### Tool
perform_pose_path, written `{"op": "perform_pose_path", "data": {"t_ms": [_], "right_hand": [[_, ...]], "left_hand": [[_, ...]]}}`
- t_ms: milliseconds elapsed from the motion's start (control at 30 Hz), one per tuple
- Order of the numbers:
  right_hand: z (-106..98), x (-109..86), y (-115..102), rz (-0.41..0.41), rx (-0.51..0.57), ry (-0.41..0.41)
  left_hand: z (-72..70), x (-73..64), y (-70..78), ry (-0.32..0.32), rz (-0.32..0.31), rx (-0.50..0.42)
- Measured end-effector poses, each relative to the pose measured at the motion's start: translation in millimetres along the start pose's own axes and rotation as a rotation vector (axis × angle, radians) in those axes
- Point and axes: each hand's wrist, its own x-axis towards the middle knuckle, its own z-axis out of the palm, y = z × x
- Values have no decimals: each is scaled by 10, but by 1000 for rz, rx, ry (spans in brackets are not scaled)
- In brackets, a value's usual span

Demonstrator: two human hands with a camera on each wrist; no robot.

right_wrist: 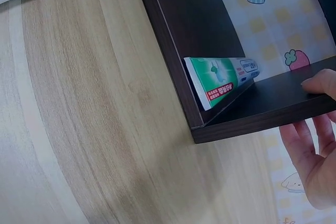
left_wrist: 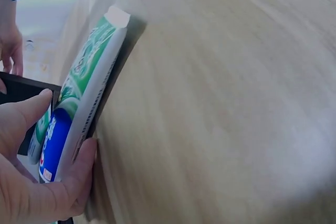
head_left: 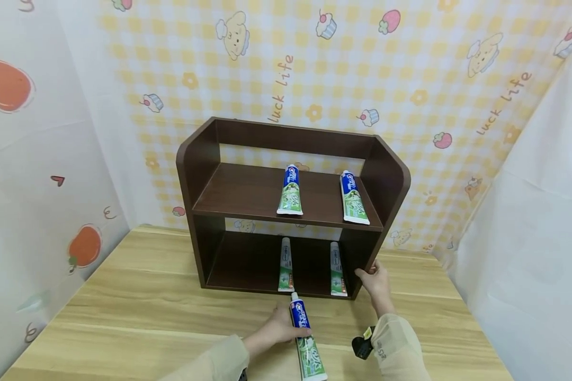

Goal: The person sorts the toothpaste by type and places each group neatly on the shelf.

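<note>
My left hand [head_left: 282, 325] pinches a blue and green toothpaste tube [head_left: 307, 346] between thumb and fingers, in front of the shelf. In the left wrist view the tube [left_wrist: 86, 85] slants up from the hand, its flat white end away from the palm and close over the wood. My right hand [head_left: 376, 283] grips the lower right side panel of the dark brown two-tier shelf [head_left: 262, 219]. The right wrist view shows the thumb on the panel's inner face and fingers outside. Nearest that hand lies a grey-green toothpaste tube [right_wrist: 218, 77] on the lower tier.
On the upper tier lie two blue and green tubes, one mid-shelf [head_left: 291, 193] and another at the right [head_left: 354, 198]. A second grey-green tube [head_left: 286, 267] lies mid-way along the lower tier. The wooden table [head_left: 124, 317] meets patterned cloth [head_left: 248, 79] behind the shelf.
</note>
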Motion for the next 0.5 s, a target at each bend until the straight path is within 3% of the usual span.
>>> {"op": "perform_pose_path", "data": {"t_ms": [233, 500], "right_hand": [[-13, -19, -15, 2, -44, 13], [34, -19, -43, -38, -226, 87]], "left_hand": [[68, -45, -1, 7, 6, -1], [130, -45, -14, 26, -2, 27]]}}
